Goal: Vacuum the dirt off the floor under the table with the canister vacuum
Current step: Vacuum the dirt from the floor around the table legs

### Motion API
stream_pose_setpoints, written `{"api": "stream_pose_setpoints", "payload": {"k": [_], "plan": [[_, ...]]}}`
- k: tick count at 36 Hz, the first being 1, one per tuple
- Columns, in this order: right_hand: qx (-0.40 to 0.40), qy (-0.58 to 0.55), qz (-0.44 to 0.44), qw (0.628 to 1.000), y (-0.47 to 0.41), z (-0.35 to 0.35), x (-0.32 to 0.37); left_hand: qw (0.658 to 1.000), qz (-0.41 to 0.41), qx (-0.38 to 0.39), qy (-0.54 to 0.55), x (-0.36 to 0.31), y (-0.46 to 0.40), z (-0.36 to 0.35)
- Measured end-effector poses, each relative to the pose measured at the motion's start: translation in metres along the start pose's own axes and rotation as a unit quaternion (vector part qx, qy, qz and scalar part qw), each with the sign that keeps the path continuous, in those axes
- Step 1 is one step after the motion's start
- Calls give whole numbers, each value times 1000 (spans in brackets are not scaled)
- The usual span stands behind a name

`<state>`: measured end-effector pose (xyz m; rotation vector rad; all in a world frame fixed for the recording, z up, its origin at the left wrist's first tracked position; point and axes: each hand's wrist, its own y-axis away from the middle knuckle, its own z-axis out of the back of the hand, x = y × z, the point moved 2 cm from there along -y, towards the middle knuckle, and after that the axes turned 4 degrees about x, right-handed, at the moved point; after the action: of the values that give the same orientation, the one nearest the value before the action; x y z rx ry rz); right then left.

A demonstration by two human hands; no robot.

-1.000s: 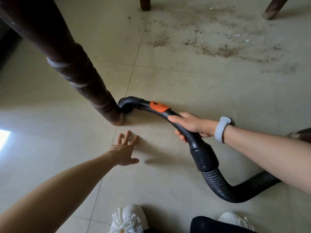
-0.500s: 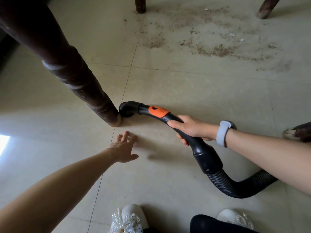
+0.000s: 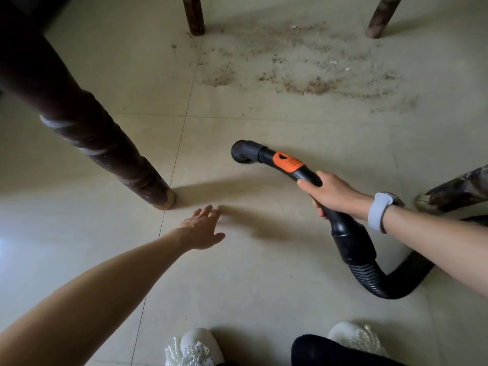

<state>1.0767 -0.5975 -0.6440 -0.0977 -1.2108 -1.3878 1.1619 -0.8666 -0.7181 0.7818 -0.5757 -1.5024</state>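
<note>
Two hands at work: my right hand (image 3: 333,194) grips the curved black vacuum handle (image 3: 303,173), nozzle low toward brown dirt (image 3: 303,77) at upper right; my left hand (image 3: 201,230), fingers spread, steadies me at frame centre.

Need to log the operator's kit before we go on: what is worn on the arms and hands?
Both forearms are bare, with no sleeves in view and no gloves. The right hand has a pale grey-blue smartwatch band round its wrist. The left hand and its wrist carry nothing: no watch or ring shows.
</note>
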Motion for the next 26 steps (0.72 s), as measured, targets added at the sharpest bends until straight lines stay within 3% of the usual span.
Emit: {"api": "stream_pose_setpoints", "payload": {"k": [9,12,15,18,21,26], "plan": [[10,199,-8,980,47,-12,-30,999,-3,33,-18,-12,-7,-3],[-26,193,-17,981,44,5,-33,999,-7,30,-25,-15,-11,0],[-49,106,-31,993,40,24,-39,999,-11,29,-31,-18,-14,1],[7,17,-41,999,48,29,-53,999,-12,32,-27,-17,-17,-1],[72,83,-39,993,65,18,-60,999,2,34,-34,-12,-19,-2],[68,164,-30,984,66,26,-65,998,28,25,-45,-3,-22,1]]}}
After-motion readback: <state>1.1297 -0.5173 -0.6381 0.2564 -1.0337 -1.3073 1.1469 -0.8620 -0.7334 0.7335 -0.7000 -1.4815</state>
